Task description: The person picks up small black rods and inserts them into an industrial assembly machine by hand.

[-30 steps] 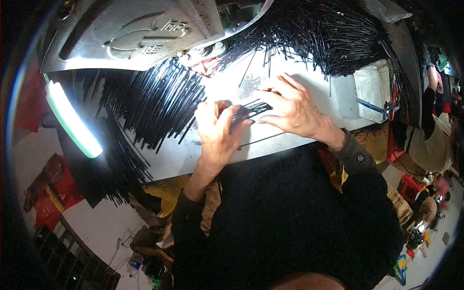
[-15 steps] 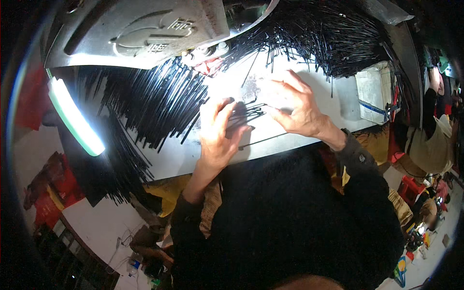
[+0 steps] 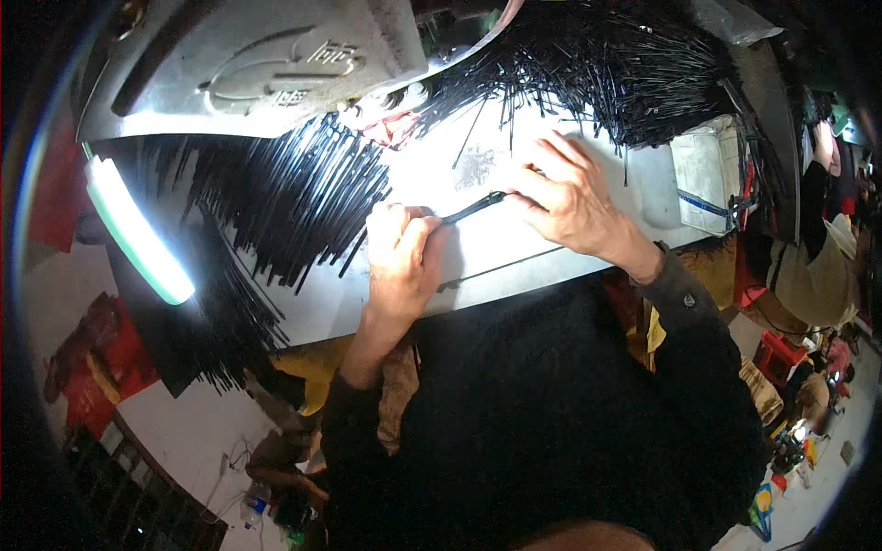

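A small bundle of thin black rods (image 3: 473, 210) spans the gap between my hands above the brightly lit white worktop (image 3: 514, 262). My left hand (image 3: 401, 259) is closed around its left end, fingers curled over the rods. At the other end, my right hand (image 3: 571, 197) pinches the tips between thumb and fingers. Left of my left hand lies a dense row of black rods (image 3: 285, 202), side by side and slanting. Another large, tangled heap of black rods (image 3: 597, 64) covers the far side of the worktop.
An embossed metal machine cover (image 3: 266, 73) overhangs the far left. A lit tube lamp (image 3: 138, 230) hangs beside it. At the right end stands a worn white box (image 3: 706, 174) with a blue band. More rods (image 3: 230, 321) stick out past the left edge. Other people work at far right.
The rods that lay fanned out between my hands are now gathered into a tight bundle. My left hand has gone from spread fingers to a closed grip.
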A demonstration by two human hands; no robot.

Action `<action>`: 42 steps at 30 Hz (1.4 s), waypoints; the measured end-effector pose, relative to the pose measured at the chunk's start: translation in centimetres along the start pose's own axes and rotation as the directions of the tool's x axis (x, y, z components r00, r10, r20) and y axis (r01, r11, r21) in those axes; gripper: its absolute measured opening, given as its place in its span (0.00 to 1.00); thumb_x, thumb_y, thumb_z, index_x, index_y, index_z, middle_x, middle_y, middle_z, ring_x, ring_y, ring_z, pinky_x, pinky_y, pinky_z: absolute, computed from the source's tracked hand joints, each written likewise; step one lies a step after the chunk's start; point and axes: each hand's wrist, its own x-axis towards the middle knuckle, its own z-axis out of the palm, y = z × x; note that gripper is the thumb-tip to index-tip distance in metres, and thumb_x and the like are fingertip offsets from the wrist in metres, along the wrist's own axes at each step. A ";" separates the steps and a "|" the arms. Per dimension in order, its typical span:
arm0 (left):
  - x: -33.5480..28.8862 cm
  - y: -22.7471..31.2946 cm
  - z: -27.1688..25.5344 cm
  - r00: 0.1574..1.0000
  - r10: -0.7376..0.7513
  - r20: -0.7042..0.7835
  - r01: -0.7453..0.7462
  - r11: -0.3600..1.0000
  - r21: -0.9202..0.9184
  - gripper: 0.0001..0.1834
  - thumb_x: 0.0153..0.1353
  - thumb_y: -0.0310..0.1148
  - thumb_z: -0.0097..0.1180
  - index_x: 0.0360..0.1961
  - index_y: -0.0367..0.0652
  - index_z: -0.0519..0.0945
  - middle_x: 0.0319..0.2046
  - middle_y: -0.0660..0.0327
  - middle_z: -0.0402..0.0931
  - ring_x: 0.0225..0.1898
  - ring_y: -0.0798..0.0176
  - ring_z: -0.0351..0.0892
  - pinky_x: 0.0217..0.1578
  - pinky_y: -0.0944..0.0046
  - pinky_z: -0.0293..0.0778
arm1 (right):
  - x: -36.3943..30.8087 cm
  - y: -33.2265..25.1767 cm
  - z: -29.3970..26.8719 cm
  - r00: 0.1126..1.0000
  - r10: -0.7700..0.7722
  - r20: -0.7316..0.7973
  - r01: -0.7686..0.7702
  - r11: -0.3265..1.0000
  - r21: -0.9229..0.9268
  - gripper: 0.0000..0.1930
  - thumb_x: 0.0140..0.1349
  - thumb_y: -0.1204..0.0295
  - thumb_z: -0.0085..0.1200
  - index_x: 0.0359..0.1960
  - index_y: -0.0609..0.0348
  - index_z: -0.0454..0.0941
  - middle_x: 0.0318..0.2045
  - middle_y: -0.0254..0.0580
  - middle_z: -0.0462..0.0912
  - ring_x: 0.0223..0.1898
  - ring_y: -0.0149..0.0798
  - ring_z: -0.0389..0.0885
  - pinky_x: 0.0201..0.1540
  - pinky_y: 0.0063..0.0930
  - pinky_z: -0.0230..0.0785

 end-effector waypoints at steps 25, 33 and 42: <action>-2.5 -0.5 -2.1 0.997 -0.029 -0.069 0.034 0.997 0.063 0.13 0.44 0.18 0.63 0.33 0.37 0.77 0.30 0.56 0.72 0.34 0.55 0.69 0.36 0.58 0.64 | 2.6 -4.0 2.3 0.981 -0.195 0.001 0.193 0.975 0.108 0.08 0.49 0.69 0.63 0.31 0.53 0.81 0.30 0.32 0.73 0.33 0.35 0.71 0.35 0.30 0.63; -2.5 -0.4 -1.9 0.996 -0.048 -0.074 0.052 0.997 0.058 0.13 0.44 0.19 0.63 0.33 0.37 0.77 0.30 0.56 0.72 0.34 0.56 0.69 0.36 0.58 0.64 | 0.0 -0.5 1.3 0.995 -0.054 0.083 0.055 0.998 -0.014 0.07 0.48 0.74 0.61 0.30 0.56 0.80 0.27 0.34 0.72 0.32 0.36 0.71 0.35 0.30 0.64; -2.3 -0.4 -1.8 0.993 -0.045 -0.108 0.051 0.997 0.055 0.12 0.42 0.19 0.63 0.30 0.37 0.77 0.27 0.57 0.71 0.31 0.56 0.68 0.35 0.59 0.62 | -0.6 1.0 -0.8 1.000 0.004 -0.023 -0.007 0.990 -0.138 0.04 0.54 0.72 0.56 0.29 0.58 0.76 0.31 0.40 0.74 0.36 0.38 0.73 0.38 0.34 0.67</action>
